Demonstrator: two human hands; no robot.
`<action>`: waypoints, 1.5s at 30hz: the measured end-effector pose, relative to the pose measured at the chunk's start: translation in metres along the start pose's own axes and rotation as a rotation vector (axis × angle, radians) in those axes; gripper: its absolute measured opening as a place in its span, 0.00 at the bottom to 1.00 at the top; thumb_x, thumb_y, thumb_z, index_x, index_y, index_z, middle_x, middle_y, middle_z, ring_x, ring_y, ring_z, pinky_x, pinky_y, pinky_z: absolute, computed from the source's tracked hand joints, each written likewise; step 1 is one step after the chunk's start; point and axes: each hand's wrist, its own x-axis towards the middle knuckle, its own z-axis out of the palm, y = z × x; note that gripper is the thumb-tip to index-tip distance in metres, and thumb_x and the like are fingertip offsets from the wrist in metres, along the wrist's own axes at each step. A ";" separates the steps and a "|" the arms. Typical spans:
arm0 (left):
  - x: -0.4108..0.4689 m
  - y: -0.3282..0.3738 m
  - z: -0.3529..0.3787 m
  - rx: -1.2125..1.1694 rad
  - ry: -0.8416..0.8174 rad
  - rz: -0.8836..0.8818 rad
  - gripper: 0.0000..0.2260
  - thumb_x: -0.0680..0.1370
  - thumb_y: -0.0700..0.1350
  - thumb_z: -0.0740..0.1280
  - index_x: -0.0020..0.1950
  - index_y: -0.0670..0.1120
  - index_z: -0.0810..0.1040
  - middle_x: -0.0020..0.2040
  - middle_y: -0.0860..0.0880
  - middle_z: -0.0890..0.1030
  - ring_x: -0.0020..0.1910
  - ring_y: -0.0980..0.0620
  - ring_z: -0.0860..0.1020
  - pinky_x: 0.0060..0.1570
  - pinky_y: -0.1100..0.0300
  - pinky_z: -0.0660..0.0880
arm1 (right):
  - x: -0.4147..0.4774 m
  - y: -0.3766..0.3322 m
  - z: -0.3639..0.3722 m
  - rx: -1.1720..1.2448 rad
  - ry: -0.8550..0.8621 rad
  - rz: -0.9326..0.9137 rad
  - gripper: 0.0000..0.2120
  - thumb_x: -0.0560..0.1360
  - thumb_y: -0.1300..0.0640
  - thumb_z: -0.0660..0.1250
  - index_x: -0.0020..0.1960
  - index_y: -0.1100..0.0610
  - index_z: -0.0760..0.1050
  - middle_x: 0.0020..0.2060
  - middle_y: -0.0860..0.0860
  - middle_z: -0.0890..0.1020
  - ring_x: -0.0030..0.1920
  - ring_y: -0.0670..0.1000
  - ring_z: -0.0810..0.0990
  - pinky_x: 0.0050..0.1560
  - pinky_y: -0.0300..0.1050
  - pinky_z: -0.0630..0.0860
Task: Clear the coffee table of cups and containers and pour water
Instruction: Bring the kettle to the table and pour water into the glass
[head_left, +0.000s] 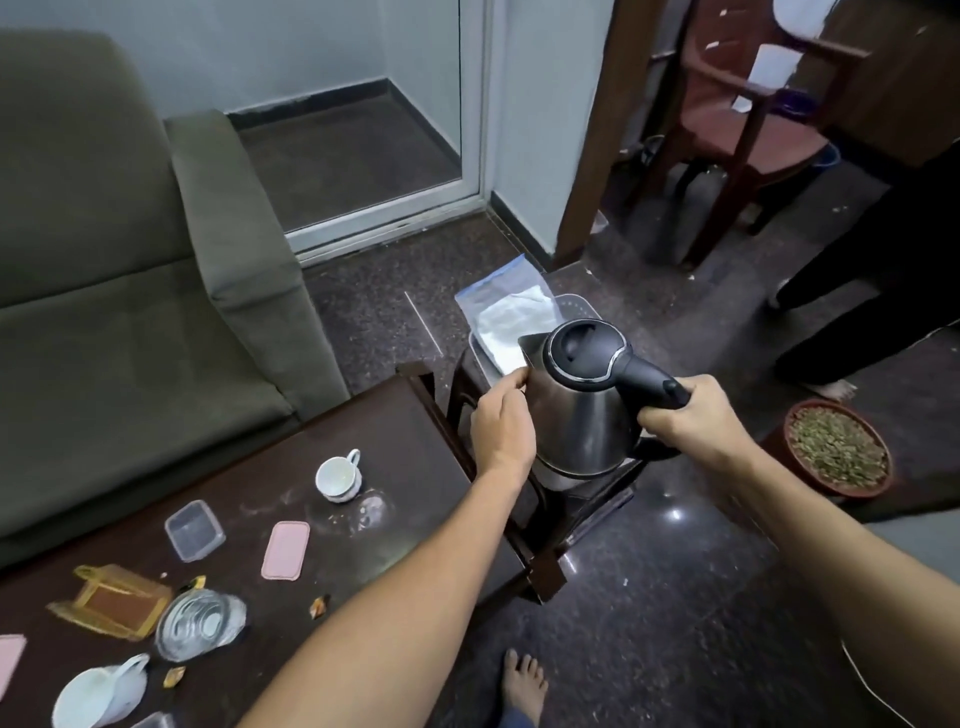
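Gripping a rounded steel kettle (576, 415): right hand (691, 415) wraps its black handle.

No readable text in view

The steel kettle (576, 410), the plastic bag (511, 317) behind it at centre frame and the cups and containers on the counter (395, 415) at lower left carry no lettering, brand, number or sign that can be read.

Steel kettle (576, 410) upright, probably over stool
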 end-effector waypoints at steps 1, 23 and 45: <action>0.004 -0.001 0.005 -0.001 -0.001 -0.009 0.28 0.71 0.48 0.54 0.65 0.50 0.85 0.61 0.50 0.87 0.64 0.46 0.83 0.70 0.47 0.76 | 0.006 0.001 -0.002 -0.007 0.000 -0.005 0.07 0.58 0.61 0.67 0.27 0.58 0.68 0.25 0.50 0.72 0.27 0.47 0.73 0.28 0.40 0.70; 0.067 -0.040 0.056 0.026 -0.023 -0.169 0.20 0.80 0.49 0.58 0.66 0.59 0.84 0.63 0.59 0.85 0.65 0.51 0.82 0.73 0.50 0.74 | 0.087 0.086 -0.011 -0.038 -0.143 0.117 0.13 0.67 0.71 0.69 0.32 0.56 0.71 0.27 0.48 0.72 0.30 0.46 0.72 0.32 0.41 0.68; 0.153 -0.029 0.009 0.144 0.246 -0.064 0.14 0.84 0.46 0.60 0.65 0.51 0.82 0.63 0.52 0.84 0.60 0.50 0.79 0.58 0.57 0.74 | 0.110 0.047 -0.048 0.067 0.208 -0.024 0.15 0.80 0.49 0.60 0.50 0.60 0.78 0.51 0.64 0.79 0.46 0.42 0.78 0.52 0.32 0.73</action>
